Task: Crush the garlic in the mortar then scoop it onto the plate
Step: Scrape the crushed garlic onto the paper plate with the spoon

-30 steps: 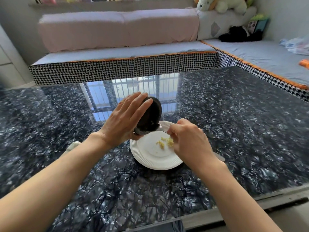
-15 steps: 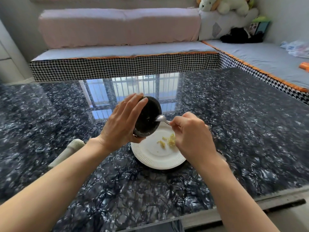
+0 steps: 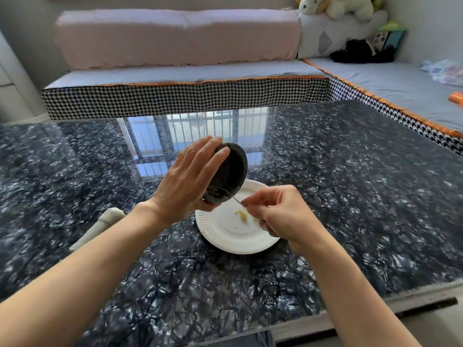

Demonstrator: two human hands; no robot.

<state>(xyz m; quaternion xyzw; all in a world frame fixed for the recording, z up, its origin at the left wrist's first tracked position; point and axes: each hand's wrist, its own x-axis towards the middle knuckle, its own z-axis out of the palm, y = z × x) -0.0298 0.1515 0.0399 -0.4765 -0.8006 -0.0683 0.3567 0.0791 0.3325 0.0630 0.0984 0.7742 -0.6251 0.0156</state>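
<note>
My left hand (image 3: 186, 182) grips the dark stone mortar (image 3: 229, 171) and holds it tipped on its side above the far left rim of the white paper plate (image 3: 220, 232), its mouth facing right. My right hand (image 3: 280, 214) pinches the handle of a thin metal spoon (image 3: 231, 195), whose bowl is inside the lower part of the mortar. A small heap of crushed yellow garlic (image 3: 242, 215) lies near the middle of the plate, partly hidden by my right fingers.
A pale pestle (image 3: 99, 227) lies on the dark marbled glass table (image 3: 350, 196) left of the plate, partly behind my left forearm. Beyond the table's far edge runs a houndstooth bench (image 3: 185, 96) with cushions.
The mortar has tipped further and risen a little. The spoon's bowl has gone from the mortar's rim down into its lower inside. My right hand has shifted slightly right.
</note>
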